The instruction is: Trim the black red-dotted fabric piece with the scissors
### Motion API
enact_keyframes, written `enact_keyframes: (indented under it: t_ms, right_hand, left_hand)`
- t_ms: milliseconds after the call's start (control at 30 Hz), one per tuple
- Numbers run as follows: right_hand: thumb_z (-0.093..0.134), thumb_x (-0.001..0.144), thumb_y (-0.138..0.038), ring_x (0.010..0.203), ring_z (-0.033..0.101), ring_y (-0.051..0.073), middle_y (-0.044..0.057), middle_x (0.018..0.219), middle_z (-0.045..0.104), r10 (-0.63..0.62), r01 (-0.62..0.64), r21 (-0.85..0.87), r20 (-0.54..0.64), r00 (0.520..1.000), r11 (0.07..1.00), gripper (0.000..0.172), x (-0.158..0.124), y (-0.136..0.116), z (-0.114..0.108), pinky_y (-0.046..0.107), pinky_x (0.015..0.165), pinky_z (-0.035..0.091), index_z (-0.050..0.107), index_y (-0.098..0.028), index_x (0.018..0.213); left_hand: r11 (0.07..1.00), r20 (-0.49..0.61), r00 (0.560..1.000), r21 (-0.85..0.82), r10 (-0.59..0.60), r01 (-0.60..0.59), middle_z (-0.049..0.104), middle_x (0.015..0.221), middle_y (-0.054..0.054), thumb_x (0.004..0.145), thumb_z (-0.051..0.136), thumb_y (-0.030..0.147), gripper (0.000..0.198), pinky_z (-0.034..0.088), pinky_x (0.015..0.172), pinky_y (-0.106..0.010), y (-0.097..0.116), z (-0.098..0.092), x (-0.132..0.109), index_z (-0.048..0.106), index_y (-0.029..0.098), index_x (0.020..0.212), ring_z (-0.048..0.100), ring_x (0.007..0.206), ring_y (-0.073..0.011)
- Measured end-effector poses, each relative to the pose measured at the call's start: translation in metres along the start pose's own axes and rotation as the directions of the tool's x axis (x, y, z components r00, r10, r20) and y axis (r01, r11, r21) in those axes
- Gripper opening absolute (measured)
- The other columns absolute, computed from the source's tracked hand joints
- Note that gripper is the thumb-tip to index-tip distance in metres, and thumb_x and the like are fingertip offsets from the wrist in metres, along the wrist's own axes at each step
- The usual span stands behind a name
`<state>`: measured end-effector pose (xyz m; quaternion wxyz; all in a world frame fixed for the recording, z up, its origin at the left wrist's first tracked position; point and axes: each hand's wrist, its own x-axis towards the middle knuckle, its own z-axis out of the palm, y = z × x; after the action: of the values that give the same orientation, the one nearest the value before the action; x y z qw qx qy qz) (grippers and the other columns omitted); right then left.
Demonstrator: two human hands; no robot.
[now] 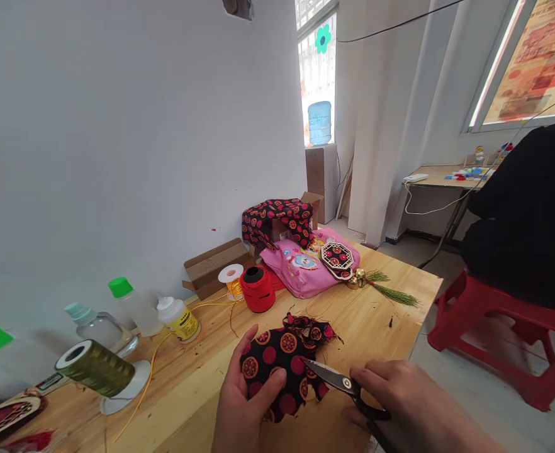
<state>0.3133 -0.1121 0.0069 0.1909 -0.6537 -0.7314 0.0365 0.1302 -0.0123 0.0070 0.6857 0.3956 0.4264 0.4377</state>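
Observation:
Near the table's front edge, my left hand (249, 390) grips a piece of black fabric (277, 362) printed with red and orange round motifs, thumb on top. Its edges are ragged and frayed, and scraps lie bunched at its far side. My right hand (395, 396) is closed around the black handles of a pair of scissors (331, 377). The blades point left and their tip lies over the fabric's right part. Whether the blades are apart is hard to make out.
Behind the fabric stand a red thread cone (257, 292), an orange thread spool (233, 283) and a pink bag (301, 274) bearing an octagonal tasselled ornament (338, 258). Bottles and an olive thread cone (100, 371) line the left. A person in black sits on a red stool (504, 333).

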Motion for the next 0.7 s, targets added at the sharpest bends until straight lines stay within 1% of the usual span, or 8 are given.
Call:
enact_keyframes:
  t_ms: [100,200,267,333,433,533,633,700]
  right_hand:
    - [0.069,0.071,-0.031,0.046,0.05,0.011,-0.002,0.06,0.06,-0.002,-0.003,0.08,0.071,0.997,0.997,0.016,0.003,0.008,-0.01,0.021,0.042,0.028,0.06,-0.018,0.07]
    - [0.065,0.073,-0.043,0.048,0.047,0.01,-0.003,0.061,0.056,-0.024,0.0,0.206,0.118,0.993,0.978,0.025,0.004,0.012,-0.017,0.02,0.043,0.03,0.059,-0.019,0.069]
    - [0.063,0.074,-0.047,0.05,0.049,0.012,-0.002,0.061,0.056,-0.022,-0.01,0.293,0.105,0.994,0.956,0.028,0.004,0.014,-0.02,0.019,0.044,0.032,0.061,-0.019,0.072]
    - [0.064,0.072,-0.047,0.052,0.051,0.013,-0.002,0.062,0.058,0.006,-0.035,0.37,0.081,0.997,0.928,0.027,0.003,0.014,-0.021,0.019,0.044,0.035,0.063,-0.02,0.075]
    - [0.068,0.068,-0.044,0.054,0.054,0.014,-0.001,0.065,0.061,0.042,-0.071,0.44,0.075,0.996,0.895,0.026,-0.001,0.013,-0.022,0.02,0.045,0.04,0.065,-0.021,0.079]
    - [0.072,0.064,-0.035,0.061,0.059,0.017,0.001,0.073,0.065,0.063,-0.093,0.469,0.08,0.995,0.878,0.026,-0.009,0.013,-0.021,0.022,0.052,0.047,0.065,-0.022,0.085]
    - [0.073,0.061,-0.024,0.074,0.062,0.021,0.003,0.088,0.066,0.104,-0.127,0.494,0.073,0.992,0.86,0.036,-0.018,0.012,-0.018,0.027,0.064,0.051,0.063,-0.023,0.096]
    - [0.072,0.062,-0.023,0.076,0.062,0.022,0.004,0.091,0.066,0.147,-0.184,0.512,0.112,0.983,0.839,0.036,-0.02,0.011,-0.017,0.03,0.067,0.051,0.063,-0.024,0.097]
  left_hand:
    - [0.996,0.058,0.996,-0.059,-0.069,0.073,0.069,0.104,-0.009,0.055,0.077,0.02,0.088,0.05,0.08,-0.039,0.0,0.0,0.001,0.032,0.025,0.131,0.063,0.094,-0.0281]
    - [0.966,0.137,0.975,-0.162,-0.178,0.199,0.068,0.106,-0.012,0.056,0.075,0.014,0.09,0.051,0.078,-0.036,0.002,0.001,0.001,0.029,0.02,0.133,0.062,0.098,-0.0287]
    - [0.93,0.182,0.954,-0.241,-0.236,0.276,0.068,0.106,-0.012,0.059,0.072,0.012,0.083,0.051,0.078,-0.032,0.004,0.001,0.0,0.032,0.017,0.131,0.061,0.099,-0.027]
    - [0.905,0.185,0.945,-0.284,-0.271,0.315,0.069,0.105,-0.011,0.061,0.069,0.008,0.071,0.052,0.076,-0.028,0.005,0.001,-0.001,0.04,0.017,0.126,0.062,0.097,-0.0245]
    - [0.912,0.116,0.952,-0.275,-0.284,0.305,0.07,0.104,-0.009,0.062,0.067,0.001,0.059,0.052,0.075,-0.024,0.006,0.0,-0.001,0.049,0.017,0.117,0.064,0.095,-0.0211]
    - [0.924,0.088,0.956,-0.249,-0.278,0.292,0.07,0.104,-0.009,0.065,0.066,0.006,0.053,0.054,0.07,-0.024,0.005,0.0,0.0,0.05,0.017,0.115,0.064,0.094,-0.0218]
    - [0.949,0.08,0.976,-0.23,-0.2,0.214,0.071,0.098,-0.01,0.062,0.07,0.009,0.055,0.054,0.066,-0.027,0.001,0.001,0.002,0.05,0.015,0.113,0.066,0.089,-0.0239]
    - [0.967,0.052,0.989,-0.207,-0.14,0.148,0.073,0.092,-0.01,0.058,0.073,0.008,0.054,0.055,0.066,-0.029,-0.001,0.002,0.003,0.053,0.014,0.107,0.067,0.086,-0.0251]
